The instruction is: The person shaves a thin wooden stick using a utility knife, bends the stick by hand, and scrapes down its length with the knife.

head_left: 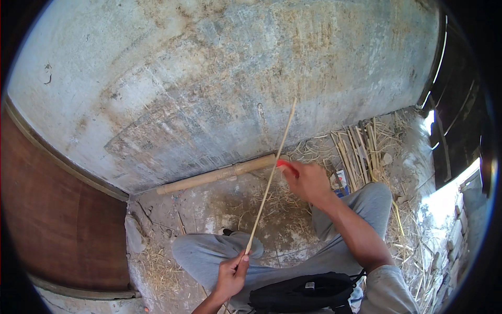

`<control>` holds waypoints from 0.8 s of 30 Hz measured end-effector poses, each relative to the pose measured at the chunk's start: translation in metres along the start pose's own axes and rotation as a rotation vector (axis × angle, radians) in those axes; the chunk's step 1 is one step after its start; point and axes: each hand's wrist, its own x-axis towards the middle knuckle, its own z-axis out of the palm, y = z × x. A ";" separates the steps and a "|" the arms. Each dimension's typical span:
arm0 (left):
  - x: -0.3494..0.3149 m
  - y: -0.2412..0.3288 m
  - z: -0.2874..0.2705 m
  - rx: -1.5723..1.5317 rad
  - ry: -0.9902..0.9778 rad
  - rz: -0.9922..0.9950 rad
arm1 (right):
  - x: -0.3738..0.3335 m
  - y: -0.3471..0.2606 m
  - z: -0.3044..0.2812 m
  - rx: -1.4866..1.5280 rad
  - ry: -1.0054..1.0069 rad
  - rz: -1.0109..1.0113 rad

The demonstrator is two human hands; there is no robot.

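The left hand (232, 275) pinches a thin pale stick (266, 196) between thumb and fingers near its lower end, while the right hand (309, 182) is closed around a red object (284, 164) right beside the stick's upper half, the stick slanting up above the grey-trousered legs (209, 256). On the lap, a black bag (293, 299) bears a small white label (309, 285), its print too small to read; beyond, a bamboo pole (219, 176) lies along the wall (209, 94), left of bundled sticks (356, 157) and a blue-and-white packet (342, 180).
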 end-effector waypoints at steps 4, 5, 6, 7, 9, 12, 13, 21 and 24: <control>-0.032 0.001 -0.013 0.107 -0.005 0.051 | 0.022 0.017 -0.027 0.028 0.045 0.163; -0.039 0.000 -0.017 0.140 0.007 0.102 | 0.024 0.021 -0.031 0.010 0.061 0.192; -0.046 -0.002 -0.021 0.174 0.020 0.154 | 0.024 0.021 -0.033 -0.007 0.076 0.222; -0.055 -0.008 -0.025 0.177 0.027 0.152 | 0.023 0.017 -0.034 -0.001 0.074 0.218; -0.069 -0.023 -0.028 0.123 0.126 0.105 | 0.018 0.012 -0.040 -0.048 0.044 0.224; -0.080 -0.037 -0.042 0.082 0.113 0.064 | 0.007 0.009 -0.035 -0.137 0.116 0.136; -0.082 -0.028 -0.046 0.105 0.099 0.035 | 0.007 0.006 -0.036 -0.133 0.113 0.133; -0.074 -0.003 -0.061 0.540 0.298 0.312 | 0.011 0.035 -0.013 0.638 0.051 0.346; -0.062 0.016 -0.077 0.658 0.393 0.334 | 0.001 -0.007 -0.026 0.396 0.141 0.208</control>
